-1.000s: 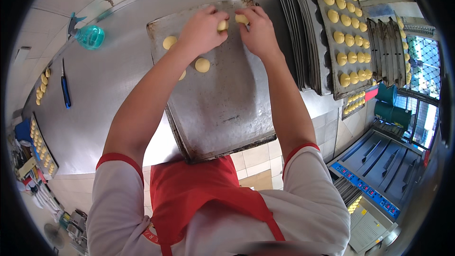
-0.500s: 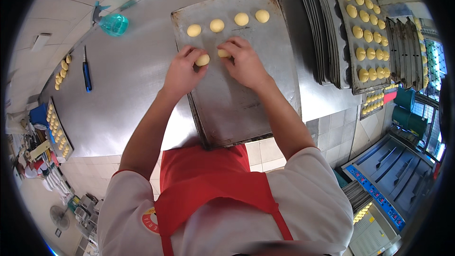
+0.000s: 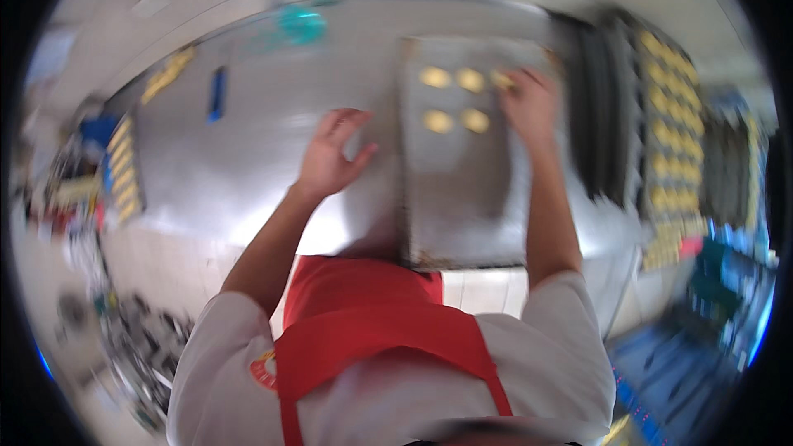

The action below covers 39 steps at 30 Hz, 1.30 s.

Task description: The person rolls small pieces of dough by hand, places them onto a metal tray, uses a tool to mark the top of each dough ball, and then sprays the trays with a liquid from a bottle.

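Note:
A worn metal baking tray (image 3: 462, 215) lies on the steel table, with pale yellow dough balls on it. Two sit in the far row, a left one (image 3: 435, 77) and one beside it (image 3: 471, 80). Two more rest just nearer, a left one (image 3: 439, 121) and a right one (image 3: 476, 120). My right hand (image 3: 531, 106) is over the tray's far right part, its fingers closed on another dough ball (image 3: 501, 80); whatever lies beneath the hand is hidden. My left hand (image 3: 333, 155) hovers over bare steel left of the tray, fingers apart, holding nothing. The picture is blurred by motion.
Steel table (image 3: 248, 173) stretches left, bearing a blue-handled knife (image 3: 216, 95), a teal spray bottle (image 3: 301, 25) and a row of dough pieces (image 3: 167, 74). Right of the tray stand stacked trays (image 3: 596, 107) and a tray full of dough balls (image 3: 671, 124).
My left hand has let go of its dough ball and moved left off the tray. My right hand has left its near-row ball and gone to the far row. The view has swung left.

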Tool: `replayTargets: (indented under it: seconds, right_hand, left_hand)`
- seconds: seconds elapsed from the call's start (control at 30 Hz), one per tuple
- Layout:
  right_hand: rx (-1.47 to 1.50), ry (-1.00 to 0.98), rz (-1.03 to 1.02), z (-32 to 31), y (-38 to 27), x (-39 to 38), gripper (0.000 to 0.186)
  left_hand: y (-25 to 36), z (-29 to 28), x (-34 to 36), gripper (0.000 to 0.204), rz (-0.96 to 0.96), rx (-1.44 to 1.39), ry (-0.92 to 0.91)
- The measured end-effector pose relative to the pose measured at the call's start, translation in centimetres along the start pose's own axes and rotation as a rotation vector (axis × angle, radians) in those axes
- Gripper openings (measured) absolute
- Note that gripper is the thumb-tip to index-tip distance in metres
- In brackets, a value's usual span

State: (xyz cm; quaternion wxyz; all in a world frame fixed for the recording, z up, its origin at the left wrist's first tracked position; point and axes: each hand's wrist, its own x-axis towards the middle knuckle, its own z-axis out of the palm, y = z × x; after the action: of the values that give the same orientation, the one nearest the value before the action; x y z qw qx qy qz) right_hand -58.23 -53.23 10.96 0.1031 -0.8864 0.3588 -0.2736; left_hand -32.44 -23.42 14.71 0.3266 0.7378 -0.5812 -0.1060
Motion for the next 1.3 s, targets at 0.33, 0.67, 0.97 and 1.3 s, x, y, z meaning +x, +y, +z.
replayTargets:
  seconds: [0.33,0.67,0.97,1.3]
  right_hand:
    - [0.212,0.156,0.119,0.1,-20.7,-7.6,0.017]
    - [0.244,-0.221,0.309,8.7,-43.9,-12.6,0.025]
    - [0.861,-0.146,0.482,16.0,-55.5,-6.0,0.031]
    - [0.628,-0.179,0.323,13.0,-47.2,-17.4,0.021]
  left_hand:
    - [-32.0,-23.0,-10.7,0.026,-0.576,0.420,0.353]
    - [-61.4,-33.4,4.0,0.038,-0.457,0.647,0.232]
    - [-41.5,-28.9,-5.0,0.034,-0.286,-0.728,0.068]
    - [-35.1,-22.0,-28.2,0.020,-0.354,-0.207,0.014]
